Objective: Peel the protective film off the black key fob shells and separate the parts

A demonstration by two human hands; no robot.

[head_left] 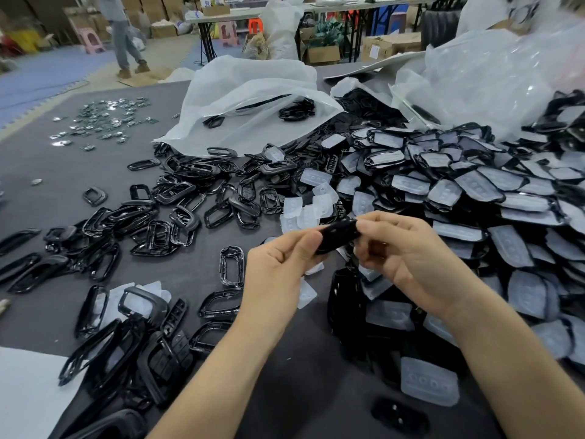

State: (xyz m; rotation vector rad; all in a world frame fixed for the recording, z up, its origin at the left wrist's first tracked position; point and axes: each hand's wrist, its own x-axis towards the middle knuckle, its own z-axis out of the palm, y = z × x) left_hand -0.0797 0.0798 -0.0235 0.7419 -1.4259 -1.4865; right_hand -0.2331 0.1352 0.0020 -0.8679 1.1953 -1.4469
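While both hands hold one black key fob shell (337, 234) above the middle of the table (63, 172), I judge that I'm mid-peel or about to split it. My left hand (278, 264) pinches its near end, and my right hand (408, 248) curls round the far end. I cannot tell whether film is on it. Next I need a nail under a film edge or a seam, with a firm counter-grip.

Toward the far edge, an open white bag (253, 99) holds a few black frames (297, 109). The clear bag (474, 74) at the far right corner hides most of its contents. Film-covered shells (474, 185) are heaped along the right edge.
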